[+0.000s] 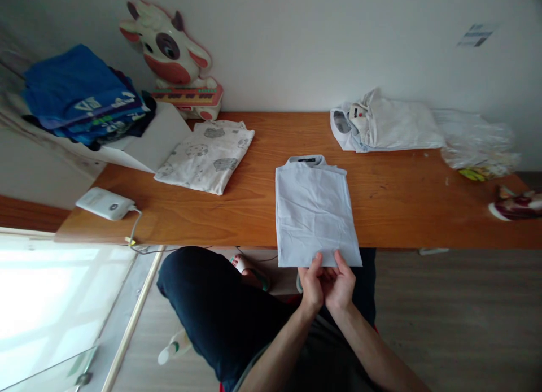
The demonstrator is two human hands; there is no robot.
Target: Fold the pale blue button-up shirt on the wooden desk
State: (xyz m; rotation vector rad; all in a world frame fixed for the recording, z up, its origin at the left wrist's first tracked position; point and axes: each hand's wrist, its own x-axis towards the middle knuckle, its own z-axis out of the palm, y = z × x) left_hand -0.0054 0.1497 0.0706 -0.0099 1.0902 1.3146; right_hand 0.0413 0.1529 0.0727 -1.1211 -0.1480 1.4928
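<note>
A light grey-blue shirt [315, 211], folded into a flat rectangle, lies partly on the wooden table [393, 211] with its collar and dark label at the far end. Its near end reaches past the table's front edge. My left hand [312, 284] grips that near edge, thumb on top and the fingers underneath, hidden by the cloth. Right beside it, my right hand [340, 282] pinches the same edge in the same way, its thumb on the cloth. The two hands touch or nearly touch.
At left are a folded patterned cloth [207, 155], blue clothes [84, 98] on a white box [163, 132], a cow-shaped toy keyboard [186, 95] and a cabled white device [105, 204]. At right lie folded white clothes [398, 123], a plastic bag [478, 143] and a shoe-like object [516, 204].
</note>
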